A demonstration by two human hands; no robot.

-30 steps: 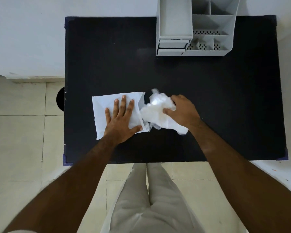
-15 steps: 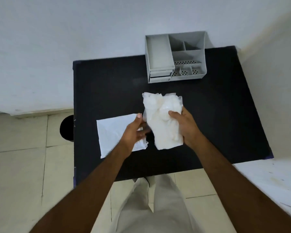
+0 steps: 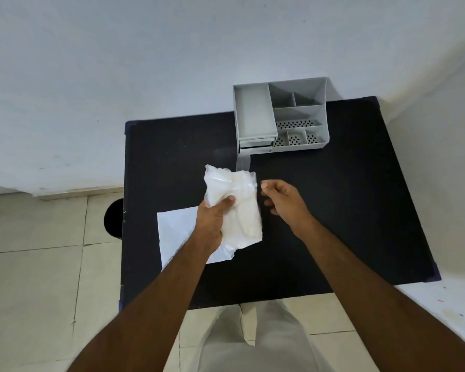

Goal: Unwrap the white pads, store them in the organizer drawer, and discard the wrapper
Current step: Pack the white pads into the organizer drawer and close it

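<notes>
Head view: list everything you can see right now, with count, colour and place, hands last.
Table: one, black, centre, set against the wall.
Organizer: one, grey, far edge of the table, open compartments on top, drawers at its front left shut.
Clear strip: one, see-through, just in front of the drawers.
Wrapped pads: one bundle, white in clear plastic, held up over the table.
Flat white sheet: one, white, on the table's near left.
Dark round thing: one, black, on the floor left of the table; cannot tell what it is.
Left hand: gripping the bundle.
Right hand: open, beside the bundle, not touching.
</notes>
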